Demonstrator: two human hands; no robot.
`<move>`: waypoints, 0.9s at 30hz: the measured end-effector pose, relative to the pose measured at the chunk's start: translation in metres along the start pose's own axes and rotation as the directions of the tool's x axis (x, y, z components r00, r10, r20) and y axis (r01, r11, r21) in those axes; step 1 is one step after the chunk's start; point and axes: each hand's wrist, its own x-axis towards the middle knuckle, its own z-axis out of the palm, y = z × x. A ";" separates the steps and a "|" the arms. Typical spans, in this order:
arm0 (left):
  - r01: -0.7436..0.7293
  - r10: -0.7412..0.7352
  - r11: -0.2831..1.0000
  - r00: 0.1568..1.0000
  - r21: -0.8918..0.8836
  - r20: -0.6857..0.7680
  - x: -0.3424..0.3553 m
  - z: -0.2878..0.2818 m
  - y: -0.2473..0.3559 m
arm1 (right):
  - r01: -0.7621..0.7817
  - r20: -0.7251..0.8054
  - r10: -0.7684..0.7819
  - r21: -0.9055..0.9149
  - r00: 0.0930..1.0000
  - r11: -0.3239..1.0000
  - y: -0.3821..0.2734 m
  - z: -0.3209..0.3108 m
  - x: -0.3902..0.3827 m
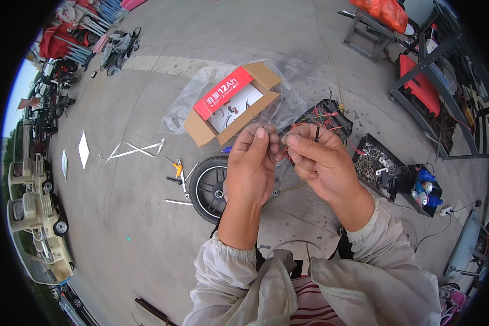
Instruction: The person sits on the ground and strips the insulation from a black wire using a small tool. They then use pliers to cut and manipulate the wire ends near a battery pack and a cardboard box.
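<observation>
My left hand (251, 168) and my right hand (319, 163) are raised close together in the middle of the view, fingertips almost touching. Between them they pinch thin wires (281, 148), some red, that trail toward a black open box of wiring (327, 117) on the ground. A small black piece (317, 133) stands up between my right thumb and forefinger. Under my hands lies a small black wheel (207, 187), partly hidden by my left forearm. Both sleeves are pale grey.
An open cardboard box (231, 103) with a red flap lies on clear plastic sheeting (182, 111). Hand tools (178, 174) and white strips (133, 149) lie left of the wheel. A black tray of small parts (377, 160) and blue bottles (426, 187) sit right. Metal frames stand at the upper right, small vehicles at the left.
</observation>
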 end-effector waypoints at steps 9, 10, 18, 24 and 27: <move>0.014 -0.011 0.998 0.999 0.065 -0.049 0.000 -0.002 -0.013 | -0.025 -0.156 0.025 0.002 0.987 1.000 0.025 -0.010 0.016; 0.018 -0.011 0.997 0.997 0.080 -0.075 0.000 -0.002 -0.014 | -0.029 -0.157 0.029 0.006 0.987 1.000 0.025 -0.011 0.016; 0.025 0.010 0.966 0.991 0.256 -0.136 0.000 -0.003 -0.013 | 0.033 -0.105 -0.077 -0.374 0.992 0.927 0.019 -0.022 0.019; 0.097 -0.075 0.916 0.995 0.388 -0.072 0.001 -0.012 -0.012 | 0.064 0.003 -0.071 -0.467 0.997 0.882 -0.002 -0.021 0.017; 0.165 -0.176 0.919 0.984 0.358 -0.003 -0.001 -0.004 -0.011 | -0.069 0.047 0.095 -0.392 0.994 0.918 -0.008 -0.038 0.020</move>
